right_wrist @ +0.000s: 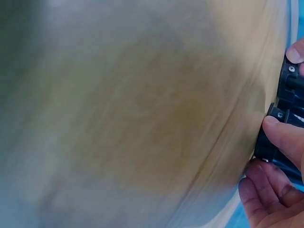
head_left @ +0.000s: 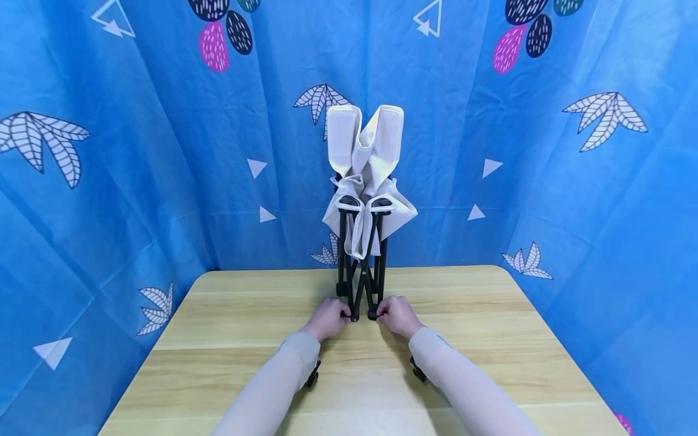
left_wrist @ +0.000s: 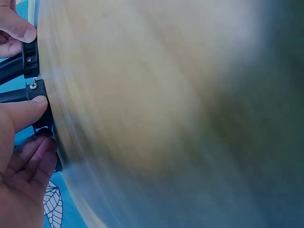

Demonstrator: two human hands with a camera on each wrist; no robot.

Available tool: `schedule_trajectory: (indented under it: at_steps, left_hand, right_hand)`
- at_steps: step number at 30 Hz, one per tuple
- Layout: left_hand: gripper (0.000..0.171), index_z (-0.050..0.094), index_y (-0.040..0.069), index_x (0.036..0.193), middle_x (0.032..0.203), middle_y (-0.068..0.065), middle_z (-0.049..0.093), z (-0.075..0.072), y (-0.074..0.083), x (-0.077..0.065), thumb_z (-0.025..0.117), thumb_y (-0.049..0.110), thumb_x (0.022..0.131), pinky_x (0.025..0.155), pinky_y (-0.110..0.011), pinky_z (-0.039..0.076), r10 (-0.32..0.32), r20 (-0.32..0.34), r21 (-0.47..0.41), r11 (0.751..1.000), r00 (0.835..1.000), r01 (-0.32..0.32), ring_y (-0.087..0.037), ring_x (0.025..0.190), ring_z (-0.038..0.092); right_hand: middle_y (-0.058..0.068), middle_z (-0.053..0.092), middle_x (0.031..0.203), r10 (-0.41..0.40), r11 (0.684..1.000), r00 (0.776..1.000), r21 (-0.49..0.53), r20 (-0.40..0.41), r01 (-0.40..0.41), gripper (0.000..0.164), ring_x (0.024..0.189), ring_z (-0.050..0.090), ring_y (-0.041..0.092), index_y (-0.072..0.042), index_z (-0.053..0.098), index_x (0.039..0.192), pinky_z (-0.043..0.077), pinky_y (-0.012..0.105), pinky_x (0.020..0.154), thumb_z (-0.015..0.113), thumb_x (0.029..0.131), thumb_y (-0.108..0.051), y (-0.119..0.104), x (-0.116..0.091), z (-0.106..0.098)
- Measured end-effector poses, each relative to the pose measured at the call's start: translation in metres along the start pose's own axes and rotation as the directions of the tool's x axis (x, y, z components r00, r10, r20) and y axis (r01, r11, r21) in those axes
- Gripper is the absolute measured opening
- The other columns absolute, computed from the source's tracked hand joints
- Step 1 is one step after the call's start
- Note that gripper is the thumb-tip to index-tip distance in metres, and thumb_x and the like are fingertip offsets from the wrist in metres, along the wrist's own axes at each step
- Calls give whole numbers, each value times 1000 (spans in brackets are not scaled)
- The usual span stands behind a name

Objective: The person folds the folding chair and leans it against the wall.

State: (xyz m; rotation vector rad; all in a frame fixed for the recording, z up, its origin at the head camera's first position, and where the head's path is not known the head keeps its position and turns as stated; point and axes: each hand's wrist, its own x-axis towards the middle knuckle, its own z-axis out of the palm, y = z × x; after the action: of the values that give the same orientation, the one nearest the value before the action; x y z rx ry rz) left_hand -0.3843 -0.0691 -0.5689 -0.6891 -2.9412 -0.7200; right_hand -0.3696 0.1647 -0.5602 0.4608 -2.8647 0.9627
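Observation:
A small folding chair (head_left: 376, 160) with white fabric and black crossed legs stands folded upright near the back of the table. My left hand (head_left: 329, 319) pinches the black foot at the chair's front left. On the other side, my right hand (head_left: 400, 317) pinches the front right foot (head_left: 373, 313). Close up in the left wrist view, thumb and fingers lie on either side of a black plastic foot (left_wrist: 40, 114) with a screw in it. The right wrist view shows the same kind of hold on the right foot (right_wrist: 266, 145).
The light wood table (head_left: 245, 339) extends to both sides of the chair. A blue patterned curtain (head_left: 262, 151) hangs behind the table and along both its sides, close behind the chair's fabric.

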Motion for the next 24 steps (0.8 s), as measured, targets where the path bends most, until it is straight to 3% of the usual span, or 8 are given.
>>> schedule_trajectory:
  at_steps: [10, 24]
  left_hand:
    - [13, 84, 8, 107, 117, -11, 78, 0, -2, 10, 81, 9, 94, 107, -49, 56, -26, 2, -28, 999, 1000, 26, -34, 117, 69]
    - [12, 82, 6, 106, 120, -14, 75, 1, -1, 22, 81, 6, 94, 112, -52, 53, -78, -11, -69, 995, 997, 77, -39, 122, 66]
  right_hand:
    - [4, 79, 91, 14, 1000, 999, -24, -42, -15, 18, 88, 73, 22, -11, 81, 79, 63, 46, 86, 82, 85, 6, 5, 12, 4]
    - [6, 80, 91, 77, 997, 996, -16, -42, -78, 12, 89, 74, 25, -6, 81, 84, 62, 46, 88, 82, 86, 5, 2, 22, 0]
